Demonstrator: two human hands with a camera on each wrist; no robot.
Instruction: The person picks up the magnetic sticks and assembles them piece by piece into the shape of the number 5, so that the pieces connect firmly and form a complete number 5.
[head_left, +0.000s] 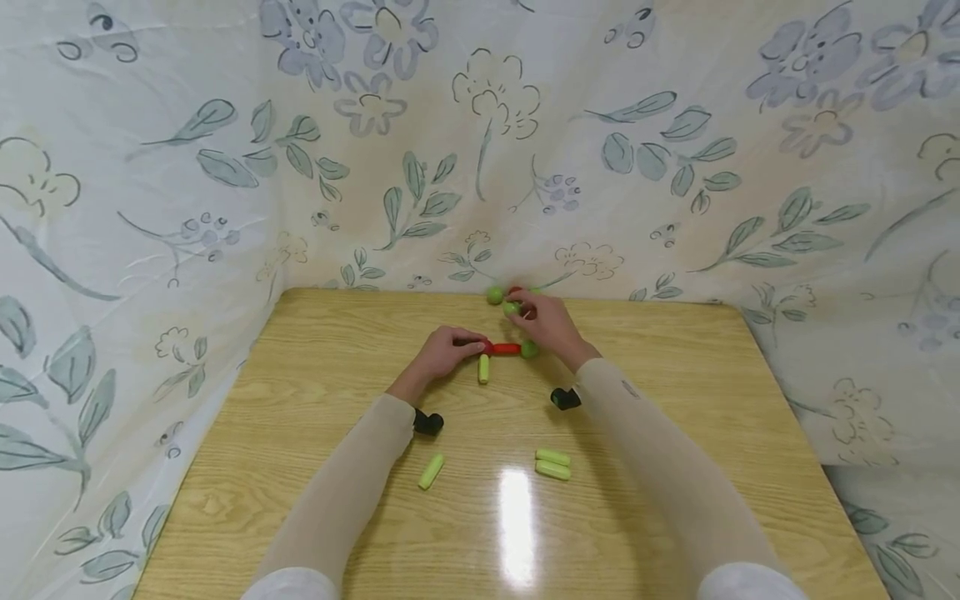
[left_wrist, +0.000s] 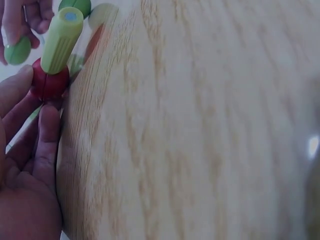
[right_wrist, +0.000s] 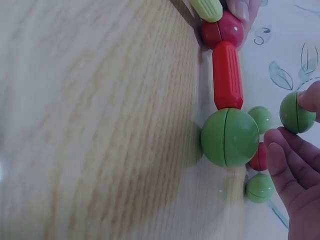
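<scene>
Near the back of the table, my left hand (head_left: 442, 350) pinches a red ball (left_wrist: 50, 86) between thumb and fingers. A yellow-green rod (left_wrist: 60, 45) is joined to that ball. From the same ball a red rod (right_wrist: 227, 75) runs to a green ball (right_wrist: 230, 137) resting on the table, in the right wrist view. Just behind this joined piece, my right hand (head_left: 551, 325) holds another green ball (right_wrist: 296, 112) by its fingertips, apart from the piece.
At the table's back edge, by the floral cloth (head_left: 420, 125), lie a loose green ball (head_left: 495, 295), a red ball (head_left: 515, 292) and another green ball (right_wrist: 259, 188). Nearer the front are a yellow-green rod (head_left: 431, 471) at left and two side-by-side rods (head_left: 552, 471) at right.
</scene>
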